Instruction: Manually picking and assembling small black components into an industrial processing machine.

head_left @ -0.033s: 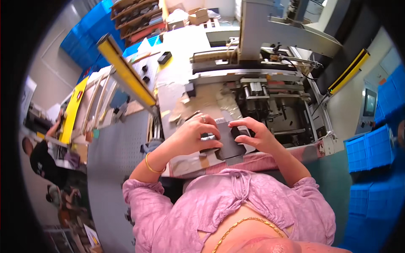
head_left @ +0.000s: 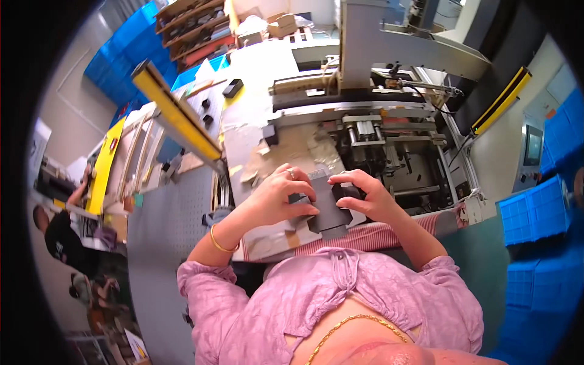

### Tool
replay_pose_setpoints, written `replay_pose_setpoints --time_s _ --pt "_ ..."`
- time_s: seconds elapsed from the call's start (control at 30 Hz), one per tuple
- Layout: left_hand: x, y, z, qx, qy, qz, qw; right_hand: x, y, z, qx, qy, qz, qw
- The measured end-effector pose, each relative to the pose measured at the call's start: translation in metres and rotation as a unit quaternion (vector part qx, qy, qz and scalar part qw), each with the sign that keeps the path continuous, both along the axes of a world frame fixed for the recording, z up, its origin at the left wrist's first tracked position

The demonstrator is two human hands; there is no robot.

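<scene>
- Right now both my hands sit on a flat dark grey card piece (head_left: 328, 210) at the near edge of the worktop (head_left: 261, 146).
- Left hand (head_left: 281, 196): fingers curled over the left side of the grey piece, fingertips pressing down on it; ring on one finger, gold bangle (head_left: 219, 242) on the wrist.
- Right hand (head_left: 365, 193): fingers bent, pinching the right edge of the same piece, thumb tucked below.
- Grey piece lies flat between the two hands, over a red-and-white striped cloth (head_left: 377, 234) that runs along the worktop's front edge.
- Worktop surface is patched with brown cardboard and tape scraps.
- Just behind my right hand: grey metal machine (head_left: 389, 146) with rails and brackets, tall white housing (head_left: 359, 42) above it.
- Yellow bar (head_left: 176, 109) runs diagonally at upper left; another yellow-and-black bar (head_left: 502, 100) at upper right.
- Small black box (head_left: 232, 88) lies on the worktop's far side, well apart from my hands.
- Blue crates (head_left: 529, 210) stacked at right.
- Another person (head_left: 61, 234) in dark clothes at far left, well apart.
- Pink sleeves (head_left: 207, 286) cover my upper arms.
</scene>
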State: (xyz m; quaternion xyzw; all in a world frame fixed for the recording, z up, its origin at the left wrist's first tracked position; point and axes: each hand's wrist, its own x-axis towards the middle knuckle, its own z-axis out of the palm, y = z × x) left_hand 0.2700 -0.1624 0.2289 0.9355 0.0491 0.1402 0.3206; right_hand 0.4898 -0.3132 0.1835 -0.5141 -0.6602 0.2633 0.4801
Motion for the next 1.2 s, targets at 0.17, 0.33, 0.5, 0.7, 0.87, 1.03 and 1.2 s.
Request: replay_pose_setpoints --time_s 0.17,0.33,0.5,0.7,0.87,1.03,1.2 --pt "0.05 0.019 -0.037 -0.001 -0.028 0.02 0.999 0.035 0.02 -0.019 0.075 -0.099 -0.068 0.99" --pt "0.086 0.034 -0.055 0.036 -0.101 0.07 0.992 0.068 0.041 -0.027 0.095 -0.157 -0.119 0.976" --pt "0.115 0.052 -0.043 0.071 -0.16 0.075 0.982 0.109 0.063 -0.013 0.124 -0.21 -0.128 0.961" --pt "0.205 0.13 -0.027 -0.118 -0.154 0.098 0.976 0.192 0.128 0.029 0.035 -0.097 -0.124 0.987" --pt "0.298 0.239 -0.025 -0.202 -0.195 0.108 0.954 0.285 0.239 0.016 0.018 0.073 -0.089 0.993" --pt "0.33 0.248 0.012 0.066 -0.183 0.132 0.972 0.318 0.264 0.038 0.058 -0.075 -0.108 0.99" --pt "0.299 0.212 0.008 0.06 -0.309 0.195 0.929 0.271 0.237 0.053 0.236 0.082 -0.176 0.952"
